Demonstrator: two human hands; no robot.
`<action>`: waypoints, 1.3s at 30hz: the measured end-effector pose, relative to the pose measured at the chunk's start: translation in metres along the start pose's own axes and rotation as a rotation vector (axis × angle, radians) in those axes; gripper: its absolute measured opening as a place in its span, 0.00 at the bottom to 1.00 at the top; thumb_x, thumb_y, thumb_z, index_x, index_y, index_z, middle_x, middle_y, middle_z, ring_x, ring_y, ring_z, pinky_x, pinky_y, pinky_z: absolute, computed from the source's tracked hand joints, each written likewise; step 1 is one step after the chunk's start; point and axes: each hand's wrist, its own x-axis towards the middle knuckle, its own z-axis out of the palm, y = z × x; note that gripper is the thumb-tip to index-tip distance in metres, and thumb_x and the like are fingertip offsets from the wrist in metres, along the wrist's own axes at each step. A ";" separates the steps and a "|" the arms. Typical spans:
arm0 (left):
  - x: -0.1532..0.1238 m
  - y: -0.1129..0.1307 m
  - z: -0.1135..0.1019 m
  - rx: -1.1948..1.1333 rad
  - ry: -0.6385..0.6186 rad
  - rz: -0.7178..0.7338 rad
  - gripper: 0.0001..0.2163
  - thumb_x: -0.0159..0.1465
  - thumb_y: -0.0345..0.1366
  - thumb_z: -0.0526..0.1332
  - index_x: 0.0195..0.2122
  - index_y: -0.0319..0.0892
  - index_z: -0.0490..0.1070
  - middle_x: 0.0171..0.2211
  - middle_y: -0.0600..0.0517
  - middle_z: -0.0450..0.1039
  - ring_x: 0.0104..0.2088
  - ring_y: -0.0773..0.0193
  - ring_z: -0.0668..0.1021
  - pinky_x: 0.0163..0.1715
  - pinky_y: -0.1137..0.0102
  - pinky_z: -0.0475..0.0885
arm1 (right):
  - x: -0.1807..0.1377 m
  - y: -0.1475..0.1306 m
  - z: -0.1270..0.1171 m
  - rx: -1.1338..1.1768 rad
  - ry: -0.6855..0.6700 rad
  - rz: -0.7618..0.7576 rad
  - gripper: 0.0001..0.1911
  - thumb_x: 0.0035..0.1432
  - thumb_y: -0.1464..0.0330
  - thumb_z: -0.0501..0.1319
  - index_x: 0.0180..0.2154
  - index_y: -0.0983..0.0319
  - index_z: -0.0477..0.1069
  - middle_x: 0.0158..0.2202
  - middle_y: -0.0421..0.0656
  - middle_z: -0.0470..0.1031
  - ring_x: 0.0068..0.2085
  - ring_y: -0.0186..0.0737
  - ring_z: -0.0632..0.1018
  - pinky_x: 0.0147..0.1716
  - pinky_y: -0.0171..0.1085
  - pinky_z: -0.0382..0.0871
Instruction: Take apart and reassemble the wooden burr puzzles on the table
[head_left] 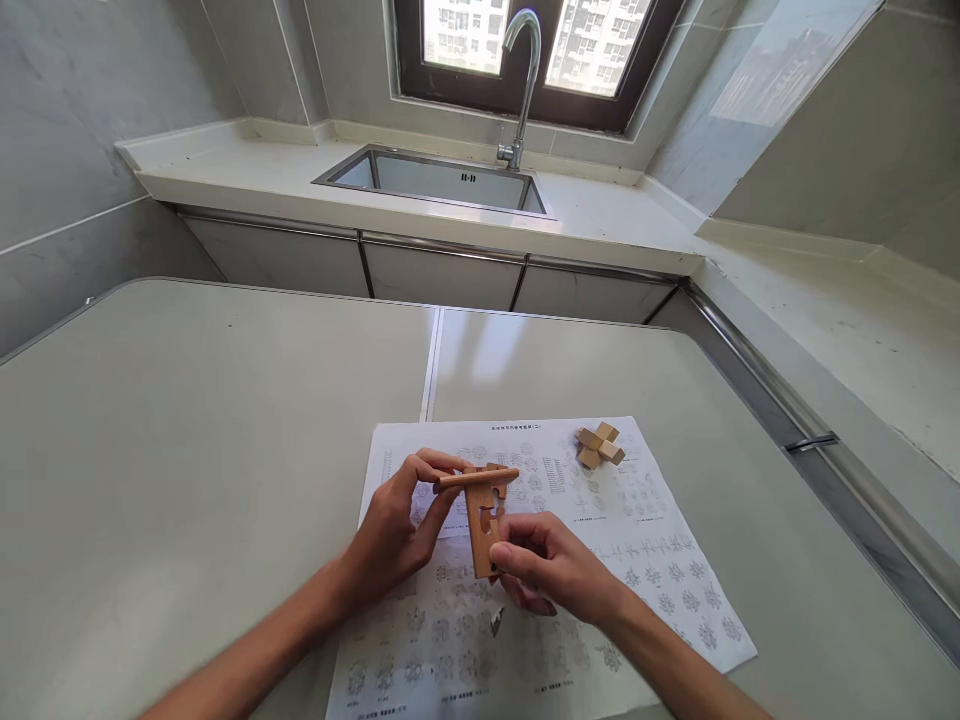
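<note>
My left hand (397, 530) pinches a wooden rod (474, 478) that lies level across the top of a notched wooden puzzle piece (483, 530). My right hand (551, 565) grips the lower end of that upright notched piece between thumb and fingers. Both pieces are held together just above a printed instruction sheet (645, 560) spread on the table. An assembled wooden burr puzzle (599, 446) rests on the sheet's far right part, apart from both hands.
The grey table (187, 430) has a seam down its middle. Behind it runs a white counter (247, 175) with a steel sink (439, 180) and a tall tap (521, 80) under a window. A second counter (862, 320) runs along the right.
</note>
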 end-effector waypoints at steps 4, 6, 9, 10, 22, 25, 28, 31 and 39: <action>0.005 -0.008 -0.009 -0.010 0.120 -0.123 0.08 0.76 0.39 0.59 0.40 0.46 0.62 0.46 0.46 0.81 0.45 0.58 0.84 0.43 0.63 0.79 | -0.005 0.001 0.002 0.049 -0.176 0.045 0.25 0.60 0.48 0.72 0.29 0.62 0.69 0.18 0.34 0.70 0.15 0.25 0.64 0.14 0.28 0.57; 0.008 -0.011 -0.014 -0.045 0.166 -0.182 0.09 0.75 0.42 0.60 0.40 0.46 0.63 0.50 0.45 0.80 0.44 0.58 0.84 0.44 0.62 0.78 | -0.008 0.002 0.003 0.043 -0.273 0.076 0.23 0.61 0.50 0.72 0.31 0.63 0.72 0.20 0.35 0.72 0.16 0.26 0.68 0.15 0.27 0.60; 0.011 -0.012 -0.018 -0.059 0.194 -0.233 0.11 0.74 0.44 0.62 0.40 0.45 0.65 0.51 0.45 0.80 0.42 0.59 0.83 0.44 0.62 0.78 | -0.009 0.002 0.004 0.024 -0.282 0.052 0.24 0.62 0.49 0.71 0.31 0.63 0.72 0.21 0.36 0.73 0.18 0.27 0.69 0.17 0.28 0.62; 0.012 -0.010 -0.018 -0.055 0.192 -0.240 0.11 0.74 0.45 0.63 0.40 0.45 0.66 0.50 0.45 0.81 0.41 0.59 0.83 0.44 0.62 0.78 | -0.009 0.001 0.003 0.010 -0.235 0.016 0.25 0.61 0.48 0.71 0.30 0.62 0.71 0.21 0.36 0.72 0.18 0.28 0.68 0.18 0.29 0.62; 0.016 0.000 -0.014 -0.139 -0.031 -0.288 0.11 0.73 0.46 0.63 0.46 0.43 0.73 0.34 0.50 0.84 0.37 0.57 0.86 0.37 0.66 0.78 | -0.006 -0.009 -0.020 -0.739 0.672 -0.205 0.23 0.68 0.55 0.57 0.23 0.57 0.55 0.19 0.34 0.57 0.22 0.33 0.60 0.23 0.35 0.53; 0.015 -0.002 -0.014 -0.038 -0.069 -0.280 0.11 0.73 0.45 0.62 0.47 0.44 0.74 0.34 0.51 0.84 0.34 0.61 0.84 0.34 0.69 0.74 | -0.007 -0.008 -0.021 -0.891 0.678 -0.198 0.22 0.66 0.59 0.57 0.23 0.57 0.54 0.18 0.35 0.59 0.21 0.33 0.61 0.24 0.35 0.53; 0.014 -0.005 -0.014 0.046 -0.099 -0.280 0.11 0.74 0.46 0.61 0.47 0.44 0.74 0.30 0.54 0.82 0.25 0.65 0.76 0.27 0.70 0.67 | -0.007 -0.006 -0.021 -0.986 0.658 -0.180 0.21 0.65 0.60 0.57 0.22 0.57 0.55 0.18 0.35 0.61 0.20 0.33 0.62 0.24 0.35 0.55; 0.013 -0.007 -0.013 0.113 -0.102 -0.270 0.12 0.73 0.46 0.61 0.47 0.44 0.75 0.29 0.55 0.80 0.24 0.66 0.72 0.26 0.70 0.66 | -0.007 -0.004 -0.019 -1.043 0.650 -0.182 0.21 0.64 0.62 0.58 0.22 0.57 0.55 0.17 0.35 0.63 0.20 0.33 0.63 0.24 0.35 0.55; 0.011 -0.011 -0.011 0.243 -0.105 -0.182 0.10 0.74 0.44 0.60 0.47 0.45 0.76 0.38 0.51 0.80 0.36 0.59 0.79 0.40 0.65 0.73 | -0.008 -0.003 -0.017 -1.126 0.645 -0.212 0.21 0.62 0.64 0.59 0.20 0.58 0.54 0.16 0.35 0.63 0.18 0.32 0.62 0.23 0.35 0.54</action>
